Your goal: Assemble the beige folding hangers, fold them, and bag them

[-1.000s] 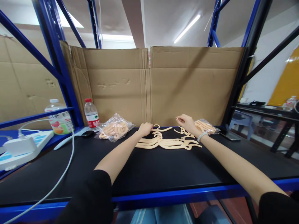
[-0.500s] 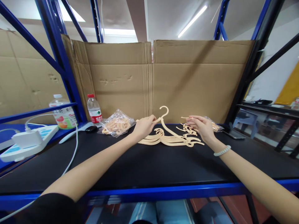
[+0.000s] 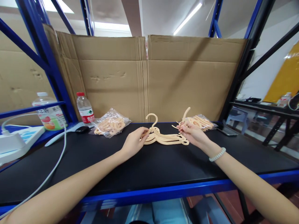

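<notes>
Pinching a smooth, hook-topped hanger (image 3: 163, 135), the left hand (image 3: 133, 140) has a fingertip grip. The right hand (image 3: 195, 134) grasps a curved cream piece (image 3: 186, 113) over the black tabletop (image 3: 144, 171).

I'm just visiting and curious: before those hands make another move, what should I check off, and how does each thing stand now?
1. Left hand gripping the hanger near its hook: ok.
2. Right hand holding the small beige piece: ok, its curved end points up.
3. That piece joined to the hanger: cannot tell; the right hand covers its lower end.
4. Stacked hangers lying on the black tabletop: ok.
5. Red-capped bottle upright, apart from both hands: ok.
</notes>
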A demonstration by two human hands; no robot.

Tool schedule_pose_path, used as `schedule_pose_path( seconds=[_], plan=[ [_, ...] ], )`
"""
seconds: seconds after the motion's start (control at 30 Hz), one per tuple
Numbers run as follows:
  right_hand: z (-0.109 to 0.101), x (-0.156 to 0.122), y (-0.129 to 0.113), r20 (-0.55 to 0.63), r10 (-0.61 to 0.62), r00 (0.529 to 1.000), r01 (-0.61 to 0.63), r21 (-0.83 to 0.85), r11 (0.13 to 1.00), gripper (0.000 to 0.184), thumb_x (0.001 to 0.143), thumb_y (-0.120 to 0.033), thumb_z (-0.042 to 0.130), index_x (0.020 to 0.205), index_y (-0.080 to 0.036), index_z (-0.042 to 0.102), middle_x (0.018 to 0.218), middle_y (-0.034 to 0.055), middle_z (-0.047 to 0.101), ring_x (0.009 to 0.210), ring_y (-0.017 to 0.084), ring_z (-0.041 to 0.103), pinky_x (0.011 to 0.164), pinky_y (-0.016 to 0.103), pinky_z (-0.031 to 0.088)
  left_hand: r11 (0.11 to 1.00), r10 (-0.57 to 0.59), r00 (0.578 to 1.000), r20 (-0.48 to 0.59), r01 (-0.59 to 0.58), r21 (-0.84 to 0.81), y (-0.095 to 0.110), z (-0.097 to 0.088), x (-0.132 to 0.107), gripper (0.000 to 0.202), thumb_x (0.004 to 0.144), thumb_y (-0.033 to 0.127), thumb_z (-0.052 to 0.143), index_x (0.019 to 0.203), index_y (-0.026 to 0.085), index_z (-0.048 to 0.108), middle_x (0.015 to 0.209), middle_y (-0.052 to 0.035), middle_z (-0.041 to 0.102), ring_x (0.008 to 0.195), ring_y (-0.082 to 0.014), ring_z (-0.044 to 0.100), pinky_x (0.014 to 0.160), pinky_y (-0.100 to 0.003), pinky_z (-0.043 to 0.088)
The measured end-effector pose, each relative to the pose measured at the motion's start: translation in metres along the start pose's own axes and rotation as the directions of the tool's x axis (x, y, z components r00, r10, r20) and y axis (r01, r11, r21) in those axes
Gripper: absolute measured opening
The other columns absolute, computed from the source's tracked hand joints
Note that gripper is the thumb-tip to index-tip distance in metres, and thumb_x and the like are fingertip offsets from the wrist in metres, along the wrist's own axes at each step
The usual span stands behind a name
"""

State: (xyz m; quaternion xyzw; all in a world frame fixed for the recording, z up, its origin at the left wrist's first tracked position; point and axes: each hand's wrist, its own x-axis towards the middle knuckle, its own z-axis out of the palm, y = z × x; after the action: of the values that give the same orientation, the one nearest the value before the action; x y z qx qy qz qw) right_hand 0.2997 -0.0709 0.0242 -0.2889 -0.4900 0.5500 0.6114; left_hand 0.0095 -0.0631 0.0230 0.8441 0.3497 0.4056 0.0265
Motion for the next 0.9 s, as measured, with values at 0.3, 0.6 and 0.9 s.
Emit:
schedule_pose_path(
  seconds=[0.3, 0.6, 0.9],
  plan=[
    [-0.009, -0.001, -0.003, 0.006, 0.143, 0.990, -0.141, -0.140, 0.980, 0.029, 0.057, -0.023, 0.086, 0.076, -0.015, 0.066, 0.077, 0.0029, 0.065, 0.076, 0.013, 0.064, 0.070, 0.022, 0.052, 0.999, -0.027, 0.996, -0.089, 0.022, -0.049, 0.003, -0.003, -0.001, 0.014, 0.088, 0.027, 0.050, 0.098, 0.019, 0.056, 0.095, -0.0034, 0.065, 0.087, -0.0172, 0.063, 0.080, -0.030, 0.052],
    [-0.009, -0.002, -0.005, 0.260, 0.362, 0.895, -0.356, -0.072, 0.932, 0.021, 0.070, -0.023, 0.079, 0.074, -0.013, 0.061, 0.096, 0.0081, 0.066, 0.095, 0.018, 0.064, 0.096, 0.030, 0.048, 0.997, 0.071, 0.992, -0.103, -0.069, 0.022, 0.004, 0.000, -0.005, 0.014, 0.090, 0.028, 0.048, 0.100, 0.020, 0.054, 0.096, -0.0040, 0.064, 0.088, -0.0175, 0.063, 0.079, -0.031, 0.052],
    [-0.013, -0.003, -0.006, 0.293, 0.457, 0.840, -0.451, -0.093, 0.888, 0.015, 0.081, -0.017, 0.067, 0.081, -0.012, 0.053, 0.100, 0.0163, 0.066, 0.102, 0.026, 0.064, 0.100, 0.037, 0.046, 0.993, 0.118, 0.987, -0.111, -0.114, 0.040, 0.005, 0.001, -0.006, 0.012, 0.091, 0.025, 0.049, 0.101, 0.020, 0.053, 0.094, -0.0027, 0.062, 0.086, -0.0161, 0.062, 0.078, -0.029, 0.050]
  ],
)
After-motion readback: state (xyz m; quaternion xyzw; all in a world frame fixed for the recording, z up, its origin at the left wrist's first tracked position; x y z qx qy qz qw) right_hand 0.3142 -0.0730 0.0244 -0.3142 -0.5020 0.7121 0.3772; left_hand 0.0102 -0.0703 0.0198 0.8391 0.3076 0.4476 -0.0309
